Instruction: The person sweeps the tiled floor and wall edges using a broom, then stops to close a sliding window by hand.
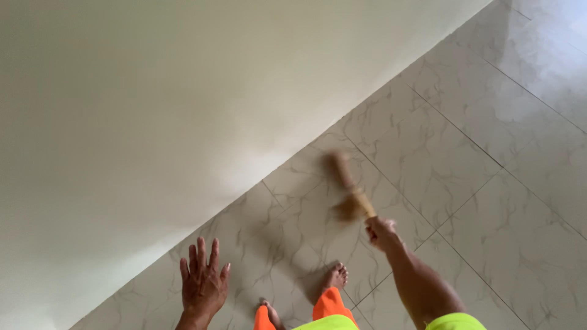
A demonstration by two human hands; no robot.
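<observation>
Two big surfaces fill your view: a plain pale wall point(171, 91) taking up the whole left and upper part, and a floor point(489, 153) of glossy white tiles with grey veining running off to the right. They meet along a slanted line from the lower left to the upper right.

How far along the work is, you can hardly judge from here — the tiles show no clear dirt, dust pile or wet patch, so I cannot tell which part has been gone over and which is left. The blur on the brush suggests you are mid-stroke near the foot of the wall.

Your right hand point(380, 232) is clenched around the pale wooden handle of a small brush point(348, 186). The brush reaches up and to the left from that fist, its brown end smeared by motion just above the tiles, close to the wall line but apart from it as far as the blur allows.

Your left hand point(203, 278) holds nothing — fingers spread, palm down, hovering over the floor well left of the brush.

Smallest of all, your bare foot point(335, 276) stands on the tiles between the two hands, below the brush, with orange trouser legs point(330, 304) beneath it.
</observation>
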